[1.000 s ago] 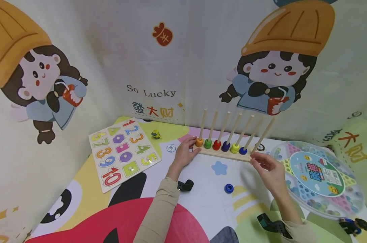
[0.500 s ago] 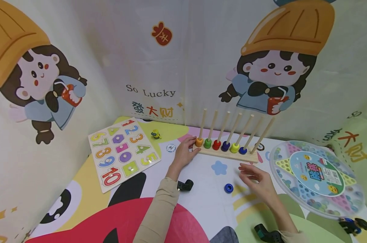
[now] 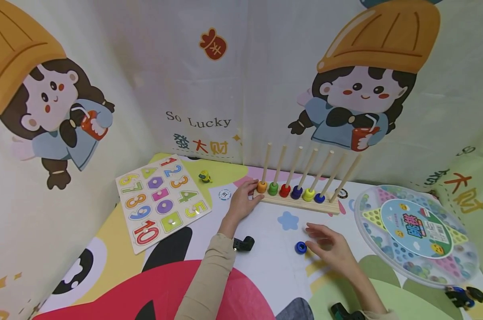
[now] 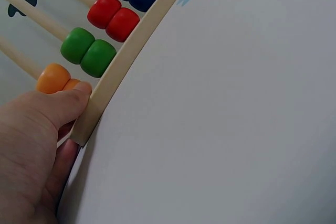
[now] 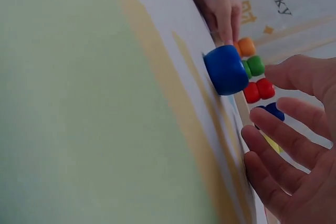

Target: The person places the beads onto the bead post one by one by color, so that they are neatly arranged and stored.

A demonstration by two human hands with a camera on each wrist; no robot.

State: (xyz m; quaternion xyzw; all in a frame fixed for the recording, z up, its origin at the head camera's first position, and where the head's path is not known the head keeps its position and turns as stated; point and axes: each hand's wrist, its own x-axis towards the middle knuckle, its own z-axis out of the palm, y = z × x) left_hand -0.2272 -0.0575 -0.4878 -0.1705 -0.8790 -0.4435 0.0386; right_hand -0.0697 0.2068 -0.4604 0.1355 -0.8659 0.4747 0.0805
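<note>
My left hand (image 3: 241, 205) grips the left end of a wooden bead stand (image 3: 295, 203), its thumb on the base beside the orange beads (image 4: 53, 78). Upright pegs carry green beads (image 4: 88, 52), red beads (image 4: 113, 18), dark blue beads (image 3: 297, 193), yellow beads (image 3: 308, 194) and a blue bead (image 3: 319, 198). The rightmost peg is bare. A loose blue bead (image 5: 227, 70) lies on the table in front of the stand. Just right of it hovers my right hand (image 3: 332, 250), fingers spread and thumb apart, holding nothing; whether the thumb touches the bead I cannot tell.
At left lies a number-and-shape puzzle board (image 3: 164, 200), with a small yellow toy figure (image 3: 205, 176) behind it. A round Chinese checkers board (image 3: 417, 233) is at right, with a dark toy figure (image 3: 465, 297) near its front edge. A printed curtain (image 3: 265, 89) hangs behind.
My right hand has let go of the stand's right end and moved left and toward me, down beside the loose blue bead. The left hand has stayed on the stand.
</note>
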